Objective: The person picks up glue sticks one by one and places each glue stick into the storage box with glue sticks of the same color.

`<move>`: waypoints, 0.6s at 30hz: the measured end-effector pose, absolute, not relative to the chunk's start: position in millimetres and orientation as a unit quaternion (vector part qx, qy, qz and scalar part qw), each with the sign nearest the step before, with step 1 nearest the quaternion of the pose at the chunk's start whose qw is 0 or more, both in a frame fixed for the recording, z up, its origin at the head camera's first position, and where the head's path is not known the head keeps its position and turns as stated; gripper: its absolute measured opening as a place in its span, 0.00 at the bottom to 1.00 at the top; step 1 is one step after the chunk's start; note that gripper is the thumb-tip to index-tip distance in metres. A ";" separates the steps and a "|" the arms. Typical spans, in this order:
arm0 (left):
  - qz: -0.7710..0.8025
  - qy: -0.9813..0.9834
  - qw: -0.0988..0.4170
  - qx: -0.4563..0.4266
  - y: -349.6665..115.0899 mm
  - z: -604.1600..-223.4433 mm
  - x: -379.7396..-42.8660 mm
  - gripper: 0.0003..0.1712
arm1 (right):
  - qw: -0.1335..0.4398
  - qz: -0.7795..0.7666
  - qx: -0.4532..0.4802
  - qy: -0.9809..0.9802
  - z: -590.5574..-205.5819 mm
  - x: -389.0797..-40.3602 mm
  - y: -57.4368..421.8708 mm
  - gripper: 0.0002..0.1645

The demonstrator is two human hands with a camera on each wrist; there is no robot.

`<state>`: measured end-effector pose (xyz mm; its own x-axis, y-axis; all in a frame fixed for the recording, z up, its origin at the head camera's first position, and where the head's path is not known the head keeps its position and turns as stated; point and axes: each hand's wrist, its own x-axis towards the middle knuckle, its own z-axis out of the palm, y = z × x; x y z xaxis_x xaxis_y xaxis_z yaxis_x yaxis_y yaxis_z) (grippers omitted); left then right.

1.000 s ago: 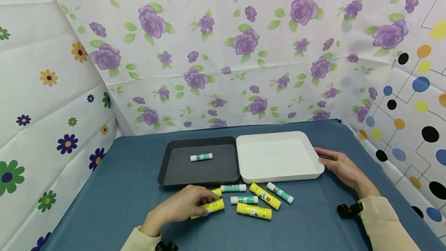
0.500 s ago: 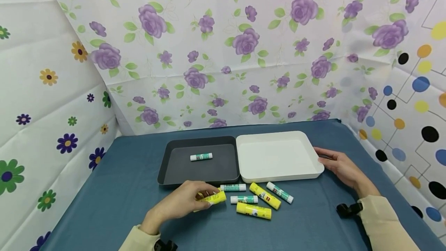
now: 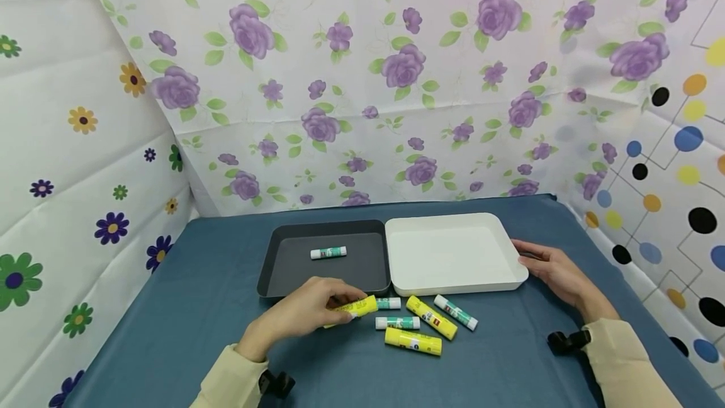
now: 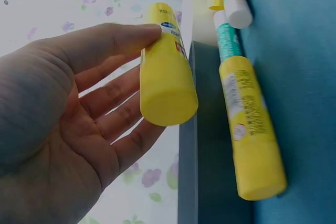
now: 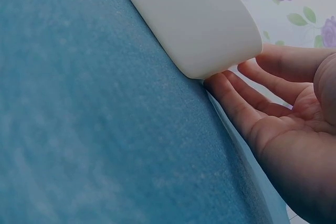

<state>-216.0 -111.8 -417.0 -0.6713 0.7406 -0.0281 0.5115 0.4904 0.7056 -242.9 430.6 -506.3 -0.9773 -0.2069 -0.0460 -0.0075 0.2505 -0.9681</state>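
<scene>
Head view shows two trays side by side on the blue counter (image 3: 187, 307): one dark tray (image 3: 272, 269) and one white tray (image 3: 453, 282) touching its right edge. Glue sticks number seven in all that can be counted. One green-and-white stick (image 3: 328, 253) lies inside the dark tray, long axis running left to right. In front of the trays lie three more green-and-white sticks (image 3: 398, 323) and two loose yellow sticks (image 3: 413, 341); a further yellow glue stick (image 3: 358, 307) is in the left hand (image 3: 306, 313).

That held stick sits just in front of the dark tray's front rim, lifted off the counter, its long axis roughly left to right with the free end pointing right toward the white tray. In the left wrist view the fingers (image 4: 113, 40) and thumb curl round its barrel, flat end (image 4: 167, 100) toward the camera.

The right hand (image 3: 557, 272) rests on the counter with relaxed, straight fingers (image 5: 231, 98) touching the white tray's right corner.
</scene>
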 end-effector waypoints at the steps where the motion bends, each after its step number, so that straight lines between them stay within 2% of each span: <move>1: 0.340 0.847 0.163 0.375 -110.5 -415.1 -217.4 0.21 | 0.081 -0.608 -0.067 0.787 -506.2 -242.7 430.2 0.41; 18: 0.351 0.829 0.163 0.405 -83.2 -381.4 -245.3 0.23 | 0.081 -0.615 -0.069 0.782 -506.3 -242.6 429.0 0.41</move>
